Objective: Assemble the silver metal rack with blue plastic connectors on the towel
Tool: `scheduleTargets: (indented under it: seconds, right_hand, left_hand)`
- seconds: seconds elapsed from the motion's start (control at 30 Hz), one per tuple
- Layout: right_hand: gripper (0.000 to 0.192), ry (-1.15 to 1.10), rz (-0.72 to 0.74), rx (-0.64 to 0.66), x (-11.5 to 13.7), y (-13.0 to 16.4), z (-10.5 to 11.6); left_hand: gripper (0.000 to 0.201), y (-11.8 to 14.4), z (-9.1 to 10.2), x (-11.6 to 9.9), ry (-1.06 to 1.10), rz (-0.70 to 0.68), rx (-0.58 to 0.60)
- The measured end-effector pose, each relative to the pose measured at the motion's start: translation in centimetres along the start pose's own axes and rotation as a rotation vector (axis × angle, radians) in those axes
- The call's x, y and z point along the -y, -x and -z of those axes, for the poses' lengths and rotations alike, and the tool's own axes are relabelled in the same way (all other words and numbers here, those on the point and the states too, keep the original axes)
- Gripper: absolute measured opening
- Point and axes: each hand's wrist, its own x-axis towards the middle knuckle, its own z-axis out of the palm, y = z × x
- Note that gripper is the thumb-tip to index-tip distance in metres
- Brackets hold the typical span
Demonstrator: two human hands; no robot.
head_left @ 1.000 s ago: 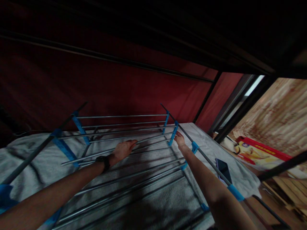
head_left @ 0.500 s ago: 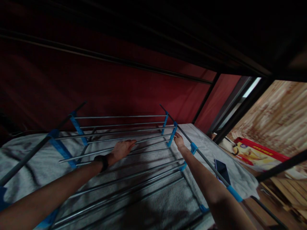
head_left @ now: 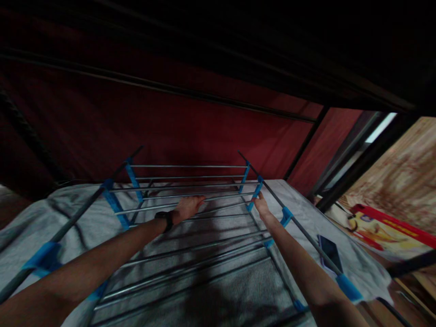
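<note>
A rack of thin metal rods and blue plastic brackets lies across a grey blanket. My left hand, with a dark watch on its wrist, is closed around a metal rod of the rack. The rod's left end meets a blue bracket on the left side; its right end runs to the blue bracket on the right. My right hand is closed on that right bracket, its fingers partly hidden behind it.
Dark frame bars and a red curtain stand behind the rack. A phone lies on the blanket at the right. Past the blanket's edge is a red and yellow box. A dark surface hangs low overhead.
The rod in my left hand has shifted; its left end, which stuck out past the left bracket, now meets it. My right hand stays at the right bracket. The view has turned slightly left.
</note>
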Motion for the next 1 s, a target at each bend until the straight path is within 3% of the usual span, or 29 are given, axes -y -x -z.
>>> scheduleTargets:
  seconds: [0.07,0.13,0.27,0.37,0.57,0.67,0.77,0.87,0.97,1.0]
  right_hand:
    - [0.064,0.041,-0.024,0.011,0.7,1.7,-0.7]
    - [0.06,0.119,0.048,0.044,1.7,3.5,-1.8]
    - [0.056,0.41,0.638,0.221,4.5,6.7,-4.4]
    - [0.055,0.582,0.88,0.298,7.6,8.1,-6.6]
    - [0.043,0.915,0.849,0.488,12.9,8.8,-10.2]
    - [0.044,0.98,0.806,0.539,13.8,8.7,-10.7]
    - [0.044,0.981,0.799,0.554,13.5,8.5,-10.8]
    - [0.044,0.98,0.783,0.552,12.7,8.2,-10.9]
    - [0.043,0.968,0.783,0.554,12.0,7.8,-11.1]
    - [0.043,0.958,0.789,0.558,11.9,7.7,-11.2]
  left_hand:
    - [0.041,0.3,0.3,-0.5,0.007,0.001,-0.01]
    - [0.04,0.5,0.5,-1.1,0.02,-0.006,-0.025]
    - [0.033,0.6,0.6,-1.6,0.036,0.016,-0.038]
    - [0.032,0.8,0.7,-1.7,0.042,0.03,-0.054]
    - [0.033,0.9,1.8,-2.1,0.013,0.015,-0.043]
    - [0.037,1.4,2.2,-2.5,-0.02,-0.01,-0.03]
    - [0.045,3.4,3.2,-2.1,-0.07,-0.082,-0.023]
    - [0.027,7.1,6.2,-0.2,-0.106,-0.183,0.036]
    - [0.021,11.6,11.3,3.1,0.021,-0.209,0.074]
    - [0.024,13.1,13.1,4.5,0.164,-0.187,0.082]
